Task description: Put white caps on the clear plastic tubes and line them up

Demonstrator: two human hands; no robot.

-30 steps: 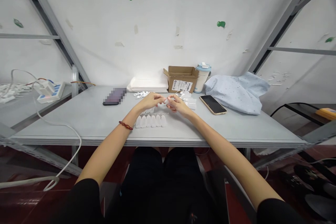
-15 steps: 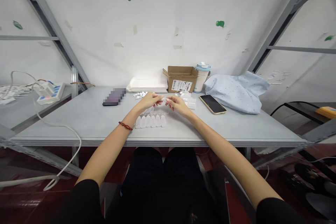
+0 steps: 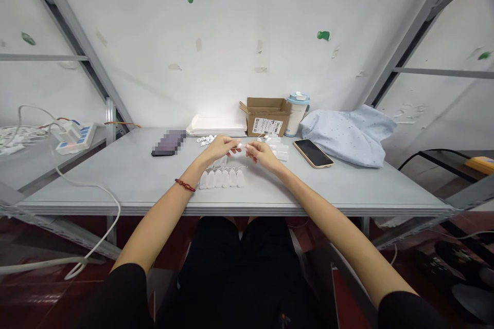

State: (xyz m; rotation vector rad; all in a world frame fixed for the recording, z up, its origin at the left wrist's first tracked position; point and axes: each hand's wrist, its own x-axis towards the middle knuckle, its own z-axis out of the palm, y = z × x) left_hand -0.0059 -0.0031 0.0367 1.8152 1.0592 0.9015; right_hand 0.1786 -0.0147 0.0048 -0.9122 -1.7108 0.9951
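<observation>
My left hand (image 3: 218,147) and my right hand (image 3: 261,153) meet above the middle of the grey table (image 3: 127,175). Both pinch a small white piece (image 3: 241,147) between their fingertips. A row of several white oval pieces (image 3: 222,178) lies on the table just in front of my hands. A small heap of white caps (image 3: 206,139) sits behind my left hand. Some clear plastic packets (image 3: 278,149) lie behind my right hand. A red bead bracelet (image 3: 185,184) is on my left wrist.
A dark phone (image 3: 169,142) lies at the left, a phone with a pale case (image 3: 313,153) at the right. At the back stand white trays (image 3: 217,125), an open cardboard box (image 3: 265,116), a lidded cup (image 3: 297,113) and a pale blue cloth (image 3: 347,136). A power strip (image 3: 74,136) with cables sits far left.
My hands have stayed together over the same spot, with only small shifts of the fingers around the white piece. Nothing else on the table has moved.
</observation>
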